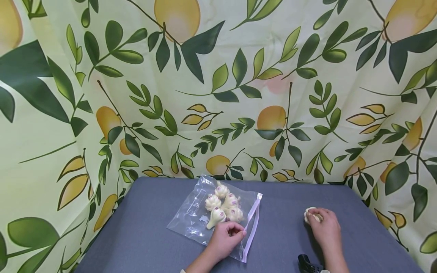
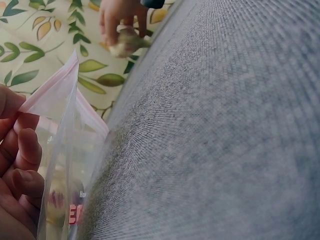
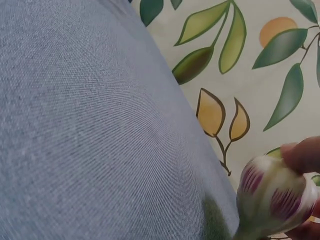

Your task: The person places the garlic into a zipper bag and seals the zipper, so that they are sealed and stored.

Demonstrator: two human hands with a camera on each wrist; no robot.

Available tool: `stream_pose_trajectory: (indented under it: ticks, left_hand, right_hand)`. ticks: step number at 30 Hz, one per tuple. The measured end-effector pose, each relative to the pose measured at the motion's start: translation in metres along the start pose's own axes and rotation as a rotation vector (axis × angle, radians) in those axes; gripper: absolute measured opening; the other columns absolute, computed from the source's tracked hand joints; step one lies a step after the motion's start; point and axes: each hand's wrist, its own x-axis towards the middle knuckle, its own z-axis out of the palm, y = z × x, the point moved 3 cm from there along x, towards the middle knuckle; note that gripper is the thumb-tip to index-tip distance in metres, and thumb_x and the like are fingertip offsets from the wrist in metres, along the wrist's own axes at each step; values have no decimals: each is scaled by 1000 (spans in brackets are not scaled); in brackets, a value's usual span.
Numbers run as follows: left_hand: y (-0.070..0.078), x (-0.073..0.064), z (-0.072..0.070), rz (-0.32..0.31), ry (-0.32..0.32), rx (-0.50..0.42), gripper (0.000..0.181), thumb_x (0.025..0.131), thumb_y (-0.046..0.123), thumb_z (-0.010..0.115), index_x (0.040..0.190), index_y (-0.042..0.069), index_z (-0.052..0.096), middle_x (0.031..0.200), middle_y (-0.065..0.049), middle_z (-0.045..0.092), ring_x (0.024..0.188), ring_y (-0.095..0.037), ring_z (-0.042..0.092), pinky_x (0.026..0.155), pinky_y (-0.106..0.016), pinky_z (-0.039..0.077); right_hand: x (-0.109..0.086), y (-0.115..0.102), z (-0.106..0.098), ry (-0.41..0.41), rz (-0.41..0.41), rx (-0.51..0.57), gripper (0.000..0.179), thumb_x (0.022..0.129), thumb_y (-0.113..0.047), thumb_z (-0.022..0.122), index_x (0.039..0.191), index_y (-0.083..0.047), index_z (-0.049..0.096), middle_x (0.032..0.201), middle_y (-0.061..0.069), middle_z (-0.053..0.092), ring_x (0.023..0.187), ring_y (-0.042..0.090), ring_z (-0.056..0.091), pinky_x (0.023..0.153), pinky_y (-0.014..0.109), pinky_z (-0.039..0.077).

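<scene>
A fruit-patterned cloth (image 1: pixel 239 76) is hung beyond the grey table (image 1: pixel 280 227), where a clear zip bag (image 1: pixel 186 218) is laid. By the left hand (image 1: pixel 225 237), at the bag's five o'clock, its zip edge (image 1: pixel 252 237) is pinched. Well apart, toward the bag's three o'clock, the right hand (image 1: pixel 326 225) is curled round one garlic bulb (image 3: pixel 272 200). More garlic bulbs (image 1: pixel 227 204) are clustered inside the bag.

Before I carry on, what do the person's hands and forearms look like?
The left hand and right hand are bare: no gloves or rings visible. A black, rounded device sits by the right wrist, beside a pale band or cuff edge. A similar pale edge shows at the left forearm.
</scene>
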Motion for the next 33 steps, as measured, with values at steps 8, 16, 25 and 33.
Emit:
stream_pose_trajectory:
  ticks: [8, 16, 25, 33]
  left_hand:
    - [2, 0, -1, -6, 1, 3, 5, 83, -1, 70, 80, -6, 70, 66, -22, 61, 58, 6, 44, 55, -10, 38]
    - [-28, 4, 4, -13, -1, 26, 6, 83, 3, 72, 80, -2, 71, 65, -18, 62, 58, 6, 44, 53, -12, 39]
    - [-34, 4, 4, 16, -17, -39, 5, 83, 9, 75, 81, 4, 73, 63, -16, 61, 56, 5, 46, 53, -11, 38]
    - [-32, 4, 3, 25, -17, -42, 5, 83, 8, 74, 81, 4, 73, 64, -16, 61, 57, 5, 46, 53, -11, 38]
  right_hand:
    - [1, -3, 4, -30, -28, 78, 26, 96, -12, 53, 118, -1, 61, 130, 30, 46, 123, 49, 42, 96, 60, 34]
    - [-1, -9, 7, -88, -39, 131, 29, 99, -10, 45, 113, 3, 67, 137, 28, 45, 129, 47, 39, 102, 59, 31]
    - [1, -9, 11, -141, 41, 134, 44, 77, -15, 79, 114, 2, 63, 141, 29, 40, 130, 49, 37, 99, 55, 31]
    - [0, -8, 10, -169, 72, 94, 49, 81, -25, 77, 118, -1, 56, 129, 28, 47, 115, 43, 46, 86, 47, 36]
